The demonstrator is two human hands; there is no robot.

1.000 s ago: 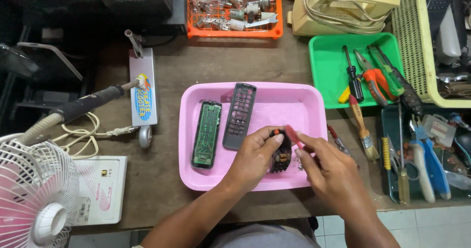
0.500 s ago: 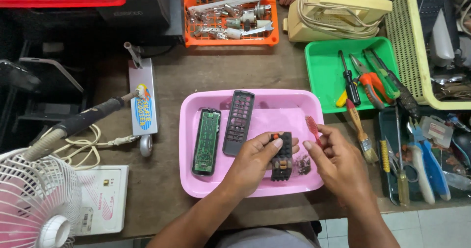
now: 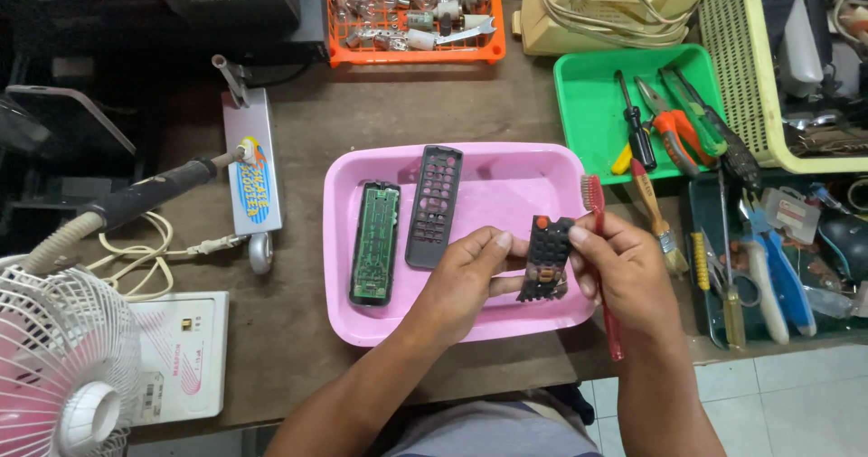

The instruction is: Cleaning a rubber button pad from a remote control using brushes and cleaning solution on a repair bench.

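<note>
Both hands now lift the rubber keypad [image 3: 548, 258] clear above the pink tray [image 3: 506, 160], left hand [image 3: 466, 281] pinching its edge. The right hand [image 3: 624, 272] grips a red toothbrush [image 3: 601, 258], swung upright from its earlier low angle, brushing paused for inspection, seemingly.

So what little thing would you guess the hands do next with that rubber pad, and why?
Probably tilt the red toothbrush so its bristles meet the black rubber keypad. The left hand and right hand both pinch the keypad over the pink tray, while the brush, tucked in the right hand, points bristles up, away from the keypad.
</note>
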